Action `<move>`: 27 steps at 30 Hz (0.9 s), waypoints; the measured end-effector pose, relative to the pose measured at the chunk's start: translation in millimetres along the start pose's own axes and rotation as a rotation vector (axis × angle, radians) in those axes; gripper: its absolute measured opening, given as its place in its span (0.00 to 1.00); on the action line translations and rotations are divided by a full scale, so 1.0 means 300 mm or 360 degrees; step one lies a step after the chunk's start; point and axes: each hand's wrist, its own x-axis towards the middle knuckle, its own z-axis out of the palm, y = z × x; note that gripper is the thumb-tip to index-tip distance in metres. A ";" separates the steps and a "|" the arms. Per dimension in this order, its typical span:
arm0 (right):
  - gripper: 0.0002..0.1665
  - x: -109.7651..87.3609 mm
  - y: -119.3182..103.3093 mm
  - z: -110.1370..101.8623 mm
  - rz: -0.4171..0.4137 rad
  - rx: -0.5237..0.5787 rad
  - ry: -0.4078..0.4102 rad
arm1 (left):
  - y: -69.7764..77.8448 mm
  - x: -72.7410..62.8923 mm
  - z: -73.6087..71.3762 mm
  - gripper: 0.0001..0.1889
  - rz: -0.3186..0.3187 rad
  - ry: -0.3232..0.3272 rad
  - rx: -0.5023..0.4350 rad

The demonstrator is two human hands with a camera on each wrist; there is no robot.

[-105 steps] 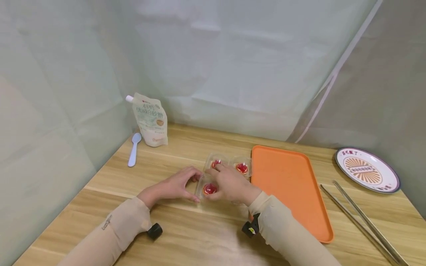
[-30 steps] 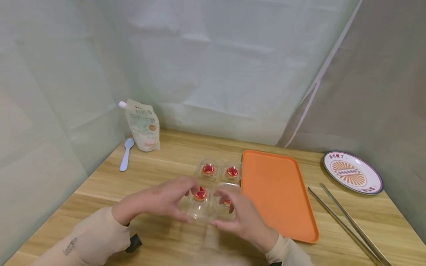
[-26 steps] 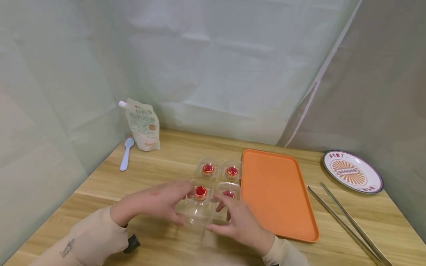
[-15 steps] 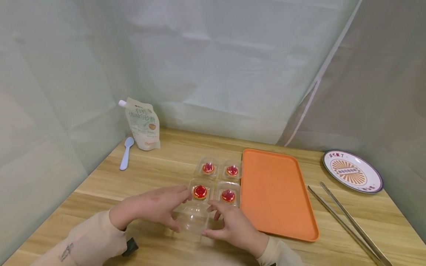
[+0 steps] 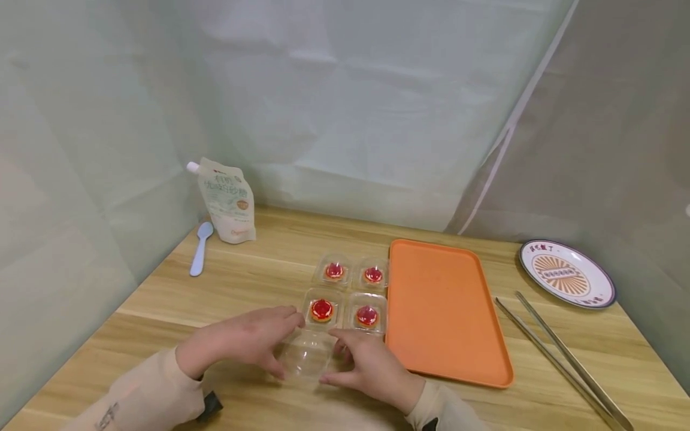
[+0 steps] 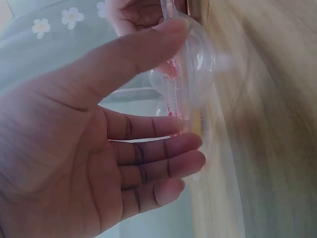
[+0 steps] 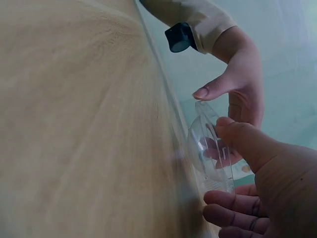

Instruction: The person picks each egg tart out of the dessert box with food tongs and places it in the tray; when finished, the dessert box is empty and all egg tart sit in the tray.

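The front-left clear plastic clamshell box (image 5: 335, 321) holds a red-topped tart (image 5: 321, 309). Its lid (image 5: 307, 359) is folded back toward me, low over the table. My left hand (image 5: 245, 336) is at the lid's left side, thumb near its front corner and fingertips by the hinge; the left wrist view shows these fingers (image 6: 163, 171) extended and apart. On the lid's right side is my right hand (image 5: 372, 368), whose thumb (image 7: 235, 130) touches the rim in the right wrist view. Beside it sits another covered box (image 5: 380, 302) with a tart.
Two more covered tart boxes (image 5: 333, 258) stand behind. An orange tray (image 5: 442, 317) lies right of the boxes, then metal tongs (image 5: 566, 356) and a patterned plate (image 5: 568, 275). Back left are a white spouted pouch (image 5: 229, 206) and a pale blue spoon (image 5: 199, 250).
Earlier my hands were around the covered box. Its lid has since opened and swung down toward me, with both hands following it; the tart is now uncovered.
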 end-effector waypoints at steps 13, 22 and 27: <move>0.42 0.007 0.001 0.004 0.0004 -0.0190 0.0037 | -0.003 -0.005 0.003 0.43 -0.0032 0.0048 0.0104; 0.43 0.002 -0.006 -0.008 -0.0015 -0.0277 0.0059 | 0.003 -0.021 -0.017 0.43 0.0022 0.0160 0.0253; 0.40 -0.002 -0.014 -0.039 -0.0040 -0.0359 0.0122 | 0.000 -0.020 -0.028 0.39 0.0048 0.0277 0.0231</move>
